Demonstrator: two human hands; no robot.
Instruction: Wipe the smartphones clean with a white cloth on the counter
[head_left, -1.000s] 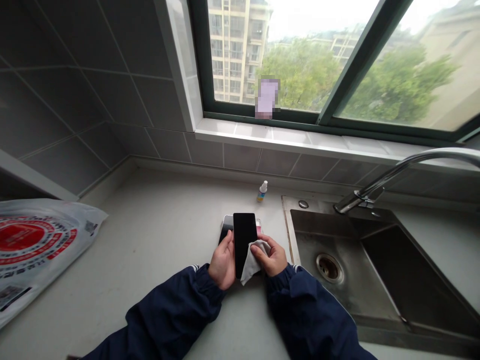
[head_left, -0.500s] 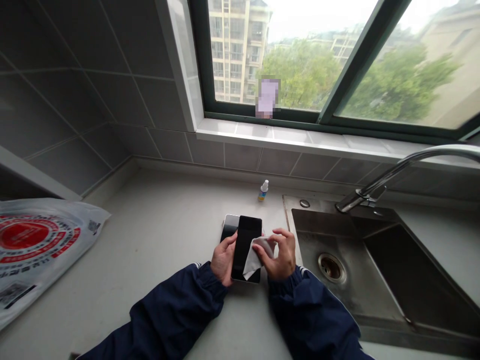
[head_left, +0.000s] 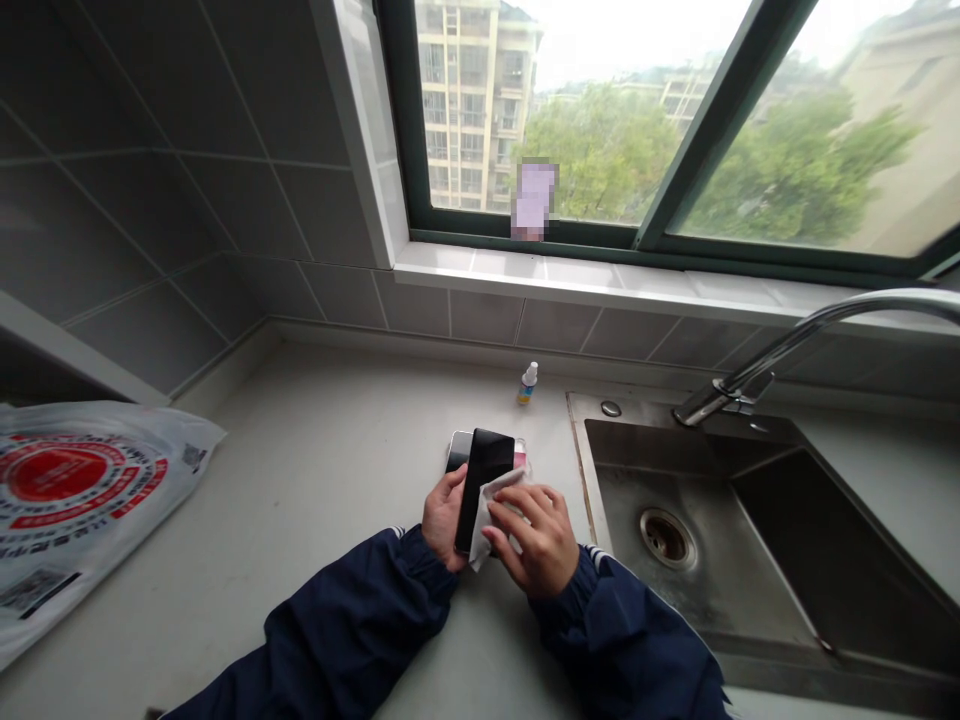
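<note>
A stainless-steel sink (head_left: 660,600) is being seen just right of the hands, with a round metal drain (head_left: 666,538) set in its basin. A white plastic bag (head_left: 82,490) with red print is lying well to the left on the pale countertop (head_left: 315,440); its contents cannot be told. A small spray bottle (head_left: 528,385) with a white cap is standing farther off, near the tiled wall; its contents cannot be told either.

A black smartphone (head_left: 480,485) is being held tilted above the countertop, between both hands, with its dark face upward. It is being gripped along its lower edge by the left hand (head_left: 444,520), whose fingers are curled around the edge. A white cloth (head_left: 496,512) is being pressed against the phone's lower part by the right hand (head_left: 536,540), whose fingers are closed over the cloth. Both forearms are being covered by navy sleeves (head_left: 360,610).

A second smartphone (head_left: 457,450) is lying on the countertop, partly hidden behind the held phone. A small pink item (head_left: 519,453) is showing just beyond, its kind unclear. A curved metal faucet (head_left: 720,405) is rising behind the sink. Beyond these, a window (head_left: 600,130) is showing trees and apartment blocks, with a pixelated object (head_left: 533,200) obscured at its lower edge.
</note>
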